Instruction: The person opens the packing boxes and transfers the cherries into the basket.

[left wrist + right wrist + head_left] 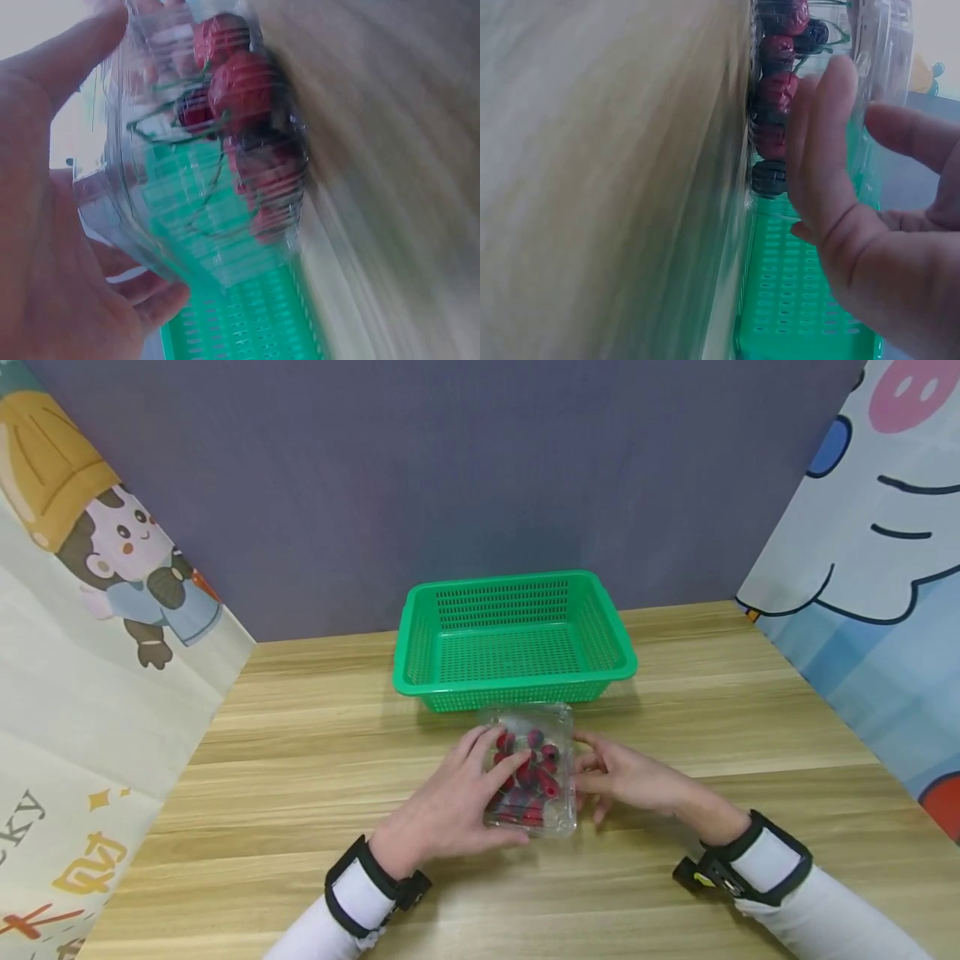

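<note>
Wooden bench (285, 827), clear box (557, 810) before a green basket (465, 700)

The box, red fruit (549, 785) inside, lies just in front of the basket. The left hand (453, 802) spreads over its top; the right hand (630, 777), fingers loosely bent, is at its right side; neither grip closes round it. Light pressure near the edges should spare the thin plastic. Behind stands a purple-grey wall (480, 468), cartoon-printed sheets (885, 568) at both sides.

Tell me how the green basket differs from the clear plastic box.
The green basket has opaque, slotted walls, while the clear plastic box is see-through. The green basket is clearly wider than the clear plastic box. Dark red fruit shows inside the clear plastic box; none shows in the green basket. Both are roughly rectangular.
</note>
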Demonstrator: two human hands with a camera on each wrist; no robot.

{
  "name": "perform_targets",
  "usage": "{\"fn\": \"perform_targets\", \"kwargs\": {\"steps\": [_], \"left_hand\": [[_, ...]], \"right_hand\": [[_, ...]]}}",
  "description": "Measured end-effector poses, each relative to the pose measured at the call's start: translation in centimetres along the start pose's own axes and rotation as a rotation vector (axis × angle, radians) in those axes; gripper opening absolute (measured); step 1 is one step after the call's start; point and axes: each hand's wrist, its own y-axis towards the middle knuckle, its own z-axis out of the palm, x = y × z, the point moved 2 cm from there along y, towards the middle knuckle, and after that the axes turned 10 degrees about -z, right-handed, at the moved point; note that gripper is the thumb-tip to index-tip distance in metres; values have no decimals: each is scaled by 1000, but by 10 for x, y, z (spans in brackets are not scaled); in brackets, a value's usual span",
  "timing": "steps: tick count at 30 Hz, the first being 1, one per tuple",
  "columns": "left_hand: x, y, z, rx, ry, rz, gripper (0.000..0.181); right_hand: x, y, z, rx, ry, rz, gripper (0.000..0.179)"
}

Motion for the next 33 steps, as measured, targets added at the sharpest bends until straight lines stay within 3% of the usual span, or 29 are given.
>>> {"fn": "perform_targets", "kwargs": {"steps": [8,18,22,28,33], "left_hand": [[-5,1,5,-30,17,-11,95],[-10,0,6,-18,39,-40,96],[-13,0,6,-9,86,-55,95],[-17,1,7,-46,193,-34,92],[-18,1,5,-41,249,-22,91]], "right_hand": [[0,-3,3,11,35,22,73],[-2,-4,3,13,123,26,85],[-3,-2,3,-5,168,29,86],[-6,0,3,-31,230,11,85],[-6,1,4,-44,238,2,85]]}}
